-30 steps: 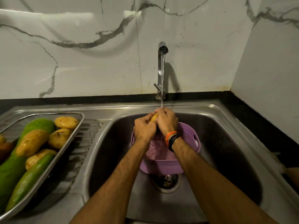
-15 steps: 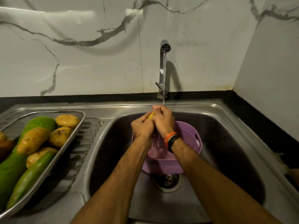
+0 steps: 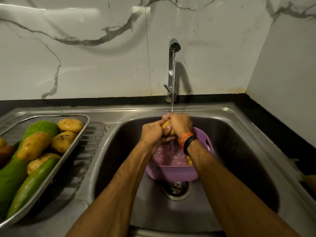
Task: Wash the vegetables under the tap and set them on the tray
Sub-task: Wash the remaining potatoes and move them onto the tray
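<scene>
Both the left hand (image 3: 152,134) and right hand (image 3: 179,124) clasp one wet yellow potato (image 3: 166,124) under the tap's stream, above the purple plastic colander (image 3: 172,173); at the sink's left edge, a steel tray (image 3: 71,149) holds five potatoes.

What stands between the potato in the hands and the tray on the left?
Nothing visible: from the potato, held by both hands under the tap, only the sink rim and bare ribbed drainboard lie before the tray. The tray is already crowded.

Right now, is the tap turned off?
No, a stream of water runs from the tap down onto the potato that the left hand and right hand grip over the purple colander.
</scene>
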Available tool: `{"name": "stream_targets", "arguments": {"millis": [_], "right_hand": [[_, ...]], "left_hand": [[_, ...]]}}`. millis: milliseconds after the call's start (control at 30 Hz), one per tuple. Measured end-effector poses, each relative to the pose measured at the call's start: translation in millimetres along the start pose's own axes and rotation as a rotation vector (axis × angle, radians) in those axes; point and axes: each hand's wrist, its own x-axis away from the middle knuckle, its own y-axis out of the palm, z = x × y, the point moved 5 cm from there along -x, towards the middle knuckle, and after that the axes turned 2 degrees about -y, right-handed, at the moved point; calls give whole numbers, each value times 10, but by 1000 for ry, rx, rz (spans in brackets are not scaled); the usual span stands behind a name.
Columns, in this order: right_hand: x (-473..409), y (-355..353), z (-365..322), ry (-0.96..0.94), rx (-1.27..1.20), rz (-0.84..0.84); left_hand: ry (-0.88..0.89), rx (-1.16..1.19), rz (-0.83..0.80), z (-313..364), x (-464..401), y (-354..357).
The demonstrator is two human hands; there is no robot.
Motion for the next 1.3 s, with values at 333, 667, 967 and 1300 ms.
{"name": "stream_targets", "arguments": {"millis": [333,667,967,1300], "right_hand": [[-146,-89,116,-57,-44,-229],[-70,-218,171,-16,-225,-429],[-90,-202,117,-108,64,-234],[2,-64,59,-148,128,-77]], "left_hand": [[108,-173,84,5,-112,-97],[259,-476,170,28,-174,-137],[485,-677,161,94,-94,-80],[476,-689,200,135,-51,-73]]}}
